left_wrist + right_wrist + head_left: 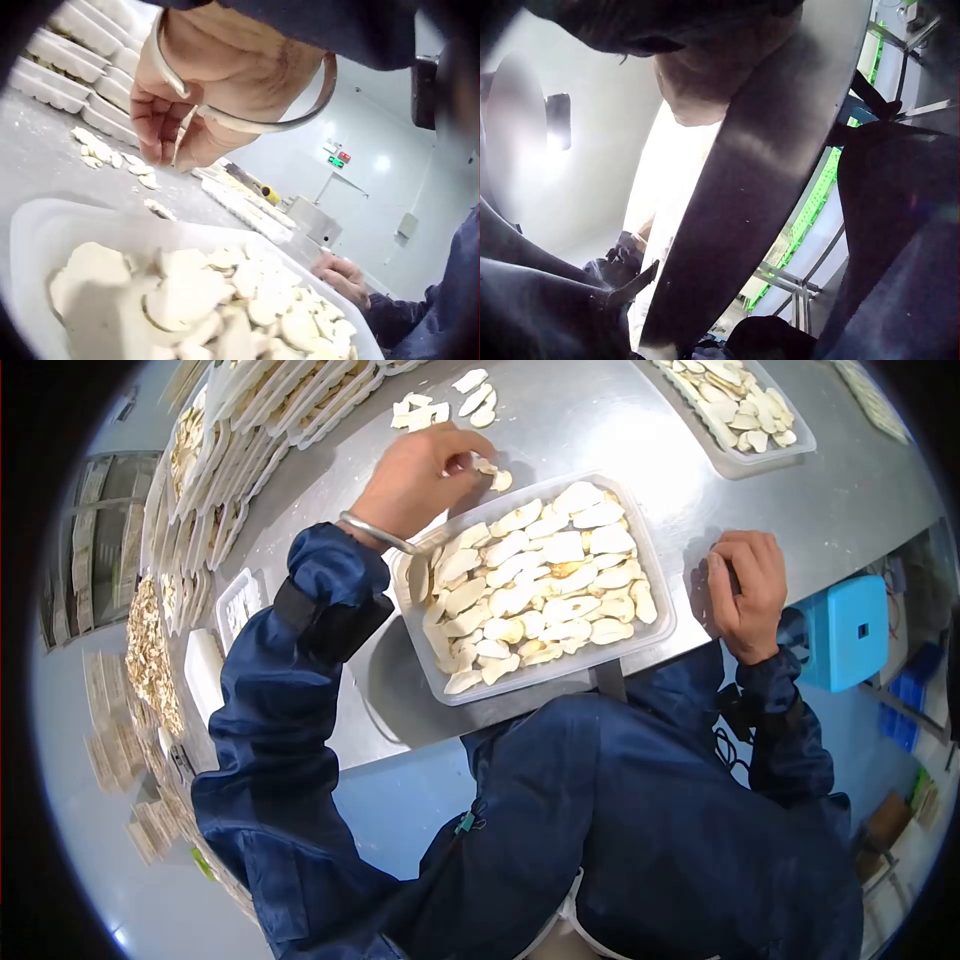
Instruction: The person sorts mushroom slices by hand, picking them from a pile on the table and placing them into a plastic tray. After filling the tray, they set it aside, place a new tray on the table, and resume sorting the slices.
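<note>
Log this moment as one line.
left hand: at loose slice beside tray | right hand: loosely curled, on table | tray: spread with overlapping slices

You have one filled tray (659,575) beside your left grip (425,475), another full tray (765,462) farther right on the desk (590,425), two small groups of loose slices (420,412) beyond that grip, and one blue stool (860,630) past your right grip (748,585).

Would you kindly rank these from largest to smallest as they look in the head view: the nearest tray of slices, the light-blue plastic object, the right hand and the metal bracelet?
1. Nearest tray of slices
2. Light-blue plastic object and right hand: too alike to rank
3. Metal bracelet
</note>
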Motion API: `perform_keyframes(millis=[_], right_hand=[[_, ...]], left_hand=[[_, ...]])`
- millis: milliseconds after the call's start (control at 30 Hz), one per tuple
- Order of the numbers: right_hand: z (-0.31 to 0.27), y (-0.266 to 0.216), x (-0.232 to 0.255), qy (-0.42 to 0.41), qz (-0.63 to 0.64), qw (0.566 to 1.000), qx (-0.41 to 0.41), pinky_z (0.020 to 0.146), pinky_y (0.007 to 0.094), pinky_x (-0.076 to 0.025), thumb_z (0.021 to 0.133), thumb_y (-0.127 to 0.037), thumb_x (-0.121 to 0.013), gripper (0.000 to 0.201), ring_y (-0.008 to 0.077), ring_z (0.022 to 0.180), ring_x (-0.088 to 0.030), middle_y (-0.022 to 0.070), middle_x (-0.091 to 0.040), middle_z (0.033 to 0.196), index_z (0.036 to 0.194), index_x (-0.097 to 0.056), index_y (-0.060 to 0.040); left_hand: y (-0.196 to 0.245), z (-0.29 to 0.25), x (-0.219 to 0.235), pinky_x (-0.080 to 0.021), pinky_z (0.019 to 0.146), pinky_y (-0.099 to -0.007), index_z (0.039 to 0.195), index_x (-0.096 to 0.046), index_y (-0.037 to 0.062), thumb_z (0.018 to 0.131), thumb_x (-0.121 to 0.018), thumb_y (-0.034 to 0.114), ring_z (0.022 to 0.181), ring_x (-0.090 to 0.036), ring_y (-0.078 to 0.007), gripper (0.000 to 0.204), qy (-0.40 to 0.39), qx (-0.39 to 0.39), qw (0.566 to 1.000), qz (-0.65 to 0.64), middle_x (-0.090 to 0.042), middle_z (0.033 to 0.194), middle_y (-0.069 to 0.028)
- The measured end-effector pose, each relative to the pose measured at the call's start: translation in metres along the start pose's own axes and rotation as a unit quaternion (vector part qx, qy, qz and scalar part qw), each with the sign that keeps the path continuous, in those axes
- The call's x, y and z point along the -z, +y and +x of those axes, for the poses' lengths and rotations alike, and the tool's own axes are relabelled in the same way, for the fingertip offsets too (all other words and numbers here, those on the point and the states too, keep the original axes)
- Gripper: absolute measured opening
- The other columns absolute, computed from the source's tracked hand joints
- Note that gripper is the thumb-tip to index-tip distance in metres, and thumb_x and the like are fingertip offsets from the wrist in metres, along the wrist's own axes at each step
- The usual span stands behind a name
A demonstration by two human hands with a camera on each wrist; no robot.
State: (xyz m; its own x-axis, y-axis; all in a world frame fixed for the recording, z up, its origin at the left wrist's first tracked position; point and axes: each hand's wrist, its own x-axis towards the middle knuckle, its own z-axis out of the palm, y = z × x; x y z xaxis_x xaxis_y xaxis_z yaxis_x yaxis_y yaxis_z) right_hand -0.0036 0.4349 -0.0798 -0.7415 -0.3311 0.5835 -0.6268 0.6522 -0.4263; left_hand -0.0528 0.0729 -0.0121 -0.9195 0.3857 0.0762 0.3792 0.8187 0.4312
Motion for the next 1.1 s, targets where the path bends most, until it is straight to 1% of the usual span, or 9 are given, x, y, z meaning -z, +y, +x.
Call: perform_keyframes(millis=[67,367,467,567,667,767,800,1000,1100], right_hand=[[0.001,-0.001,0.000,0.001,-0.001,1.000,-0.003,0.073,0.0376,-0.042,0.080,-0.002,-0.066,0.005,0.0277,0.081,-0.055,0.0095,-0.061,0.087,0.083,-0.062,-0.0026],[0.001,0.000,-0.001,-0.007,-0.006,1.000,0.000,0.074,0.0377,-0.042,0.080,-0.002,-0.066,0.006,0.0274,0.081,-0.055,0.0097,-0.061,0.088,0.084,-0.062,-0.0023],[0.001,-0.001,0.000,-0.006,-0.003,1.000,-0.003,0.074,0.0377,-0.042,0.080,-0.003,-0.066,0.006,0.0273,0.081,-0.055,0.0096,-0.061,0.088,0.084,-0.062,-0.0022],[0.000,-0.001,0.000,-0.005,-0.003,1.000,-0.005,0.073,0.0377,-0.041,0.081,-0.003,-0.065,0.005,0.0273,0.081,-0.055,0.0097,-0.061,0.088,0.084,-0.061,-0.0021],[-0.001,0.000,0.001,-0.004,-0.003,1.000,0.001,0.073,0.0377,-0.041,0.081,-0.003,-0.065,0.005,0.0274,0.081,-0.055,0.0100,-0.061,0.088,0.084,-0.062,-0.0021],[-0.001,0.000,0.001,-0.004,-0.005,1.000,0.002,0.073,0.0377,-0.041,0.081,-0.003,-0.065,0.005,0.0274,0.082,-0.055,0.0103,-0.060,0.088,0.084,-0.062,-0.0020],[-0.001,0.001,0.000,-0.004,-0.005,1.000,0.002,0.074,0.0377,-0.041,0.081,-0.003,-0.065,0.005,0.0274,0.082,-0.055,0.0104,-0.060,0.088,0.084,-0.062,-0.0019],[-0.001,0.000,0.001,-0.009,-0.007,1.000,0.000,0.074,0.0378,-0.041,0.081,-0.004,-0.065,0.005,0.0271,0.082,-0.055,0.0100,-0.061,0.089,0.084,-0.062,-0.0022],[0.000,0.000,0.001,-0.007,-0.005,1.000,0.001,0.074,0.0377,-0.041,0.081,-0.004,-0.065,0.005,0.0268,0.081,-0.055,0.0097,-0.061,0.089,0.084,-0.061,-0.0026]], left_hand=[[0.001,0.011,-0.010,-0.049,0.068,-0.0301,0.105,-0.072,0.0074,0.083,-0.069,0.009,0.073,-0.055,-0.0155,0.022,-0.046,-0.019,0.999,-0.009,-0.058,0.082,-0.0044],[-0.006,0.022,-0.015,-0.048,0.069,-0.0319,0.092,-0.064,0.0038,0.080,-0.071,0.010,0.073,-0.055,-0.0201,0.015,-0.065,-0.049,0.995,0.054,-0.053,0.082,-0.0067],[-0.002,0.023,-0.010,-0.047,0.068,-0.0298,0.088,-0.063,0.0016,0.080,-0.071,0.010,0.071,-0.056,-0.0169,0.015,-0.076,-0.049,0.993,0.069,-0.056,0.079,-0.0052],[-0.006,0.023,-0.002,-0.046,0.067,-0.0273,0.085,-0.063,0.0017,0.081,-0.073,0.010,0.071,-0.056,-0.0115,0.014,-0.115,0.039,0.992,-0.044,-0.061,0.076,-0.0017],[-0.013,0.020,0.003,-0.050,0.063,-0.0302,0.079,-0.066,0.0010,0.076,-0.076,0.016,0.065,-0.059,-0.0137,0.018,-0.082,0.059,0.990,-0.100,-0.064,0.070,-0.0052],[-0.012,0.018,0.015,-0.045,0.067,-0.0242,0.083,-0.068,0.0045,0.082,-0.076,0.013,0.072,-0.056,-0.0060,0.011,-0.048,0.084,0.993,-0.069,-0.065,0.075,0.0035],[-0.021,0.020,0.017,-0.045,0.067,-0.0226,0.084,-0.070,0.0055,0.083,-0.077,0.015,0.072,-0.056,-0.0059,0.011,-0.029,0.050,0.998,-0.034,-0.066,0.076,0.0031],[0.059,0.033,0.014,-0.048,0.069,-0.0248,0.087,-0.073,0.0030,0.083,-0.076,0.018,0.077,-0.061,-0.0089,0.016,-0.102,0.048,0.987,-0.113,-0.068,0.081,-0.0019],[0.074,0.046,-0.003,-0.051,0.069,-0.0271,0.087,-0.074,0.0006,0.079,-0.077,0.019,0.071,-0.063,-0.0138,0.021,-0.134,0.060,0.978,-0.151,-0.070,0.077,-0.0069]])
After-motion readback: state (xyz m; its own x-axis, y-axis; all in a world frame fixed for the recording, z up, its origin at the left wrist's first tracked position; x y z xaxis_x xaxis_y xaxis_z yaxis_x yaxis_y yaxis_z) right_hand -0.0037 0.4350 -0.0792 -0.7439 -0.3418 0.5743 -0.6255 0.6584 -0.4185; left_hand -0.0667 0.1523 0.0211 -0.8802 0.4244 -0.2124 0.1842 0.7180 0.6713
